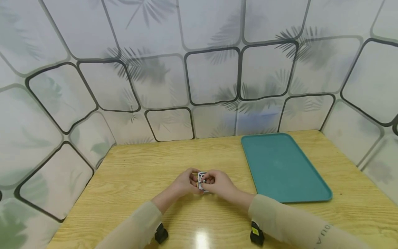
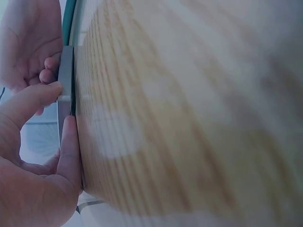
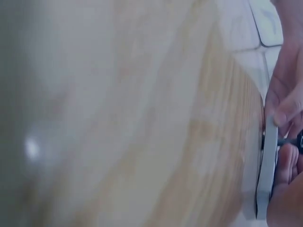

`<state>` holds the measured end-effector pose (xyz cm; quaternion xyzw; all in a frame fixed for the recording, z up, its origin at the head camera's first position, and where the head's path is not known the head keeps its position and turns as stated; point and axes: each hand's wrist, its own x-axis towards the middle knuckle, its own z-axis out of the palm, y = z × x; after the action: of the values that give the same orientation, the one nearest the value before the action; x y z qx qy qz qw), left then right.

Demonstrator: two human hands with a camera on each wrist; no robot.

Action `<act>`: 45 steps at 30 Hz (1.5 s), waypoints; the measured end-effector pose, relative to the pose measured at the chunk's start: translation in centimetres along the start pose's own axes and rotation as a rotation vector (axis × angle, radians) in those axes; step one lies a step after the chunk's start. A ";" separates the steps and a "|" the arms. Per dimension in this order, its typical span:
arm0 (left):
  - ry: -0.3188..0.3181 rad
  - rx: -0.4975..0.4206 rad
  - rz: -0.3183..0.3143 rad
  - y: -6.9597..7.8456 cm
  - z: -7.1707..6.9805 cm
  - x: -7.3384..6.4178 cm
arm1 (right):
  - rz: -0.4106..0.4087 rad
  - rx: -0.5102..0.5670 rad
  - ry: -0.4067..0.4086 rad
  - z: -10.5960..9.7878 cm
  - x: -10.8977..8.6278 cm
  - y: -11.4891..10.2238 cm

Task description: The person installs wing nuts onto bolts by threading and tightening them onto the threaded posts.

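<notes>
A small flat rectangular case [image 1: 200, 179], silver-grey with dark cut-outs on its face, is in front of me in the head view. My left hand [image 1: 183, 182] grips its left side, thumb and fingers at the edges. Over its right part, my right hand [image 1: 222, 184] has thumb and fingertips drawn together on a small dark piece. In the right wrist view this dark piece [image 3: 300, 142] shows a thin shaft standing out from the case's face; fingers hide the rest. The left wrist view shows the case edge-on, close over the wooden table [image 2: 142, 142].
A teal tray [image 1: 281, 166] lies on the table at the right, beyond my right forearm. Patterned cloth walls [image 1: 214, 76] enclose the table at the back and sides. A black device [image 1: 161, 233] hangs under the left wrist, another black device [image 1: 256, 234] under the right.
</notes>
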<state>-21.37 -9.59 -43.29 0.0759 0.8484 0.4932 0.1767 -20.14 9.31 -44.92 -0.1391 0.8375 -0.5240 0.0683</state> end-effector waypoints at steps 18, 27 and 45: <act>0.000 -0.011 -0.001 0.1 0.0 -0.1 | 0.071 -0.149 0.175 1.3 -0.2 -1.4; -0.006 -0.013 0.024 -0.1 -0.1 -0.1 | 0.097 -0.061 0.177 1.0 -0.3 -1.6; 0.000 -0.007 0.019 -0.1 -0.2 -0.1 | -0.017 0.198 -0.296 -2.1 1.2 0.2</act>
<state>-21.31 -9.83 -43.25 0.0832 0.8459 0.4978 0.1723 -21.86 10.84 -44.13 -0.2147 0.7614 -0.5782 0.1998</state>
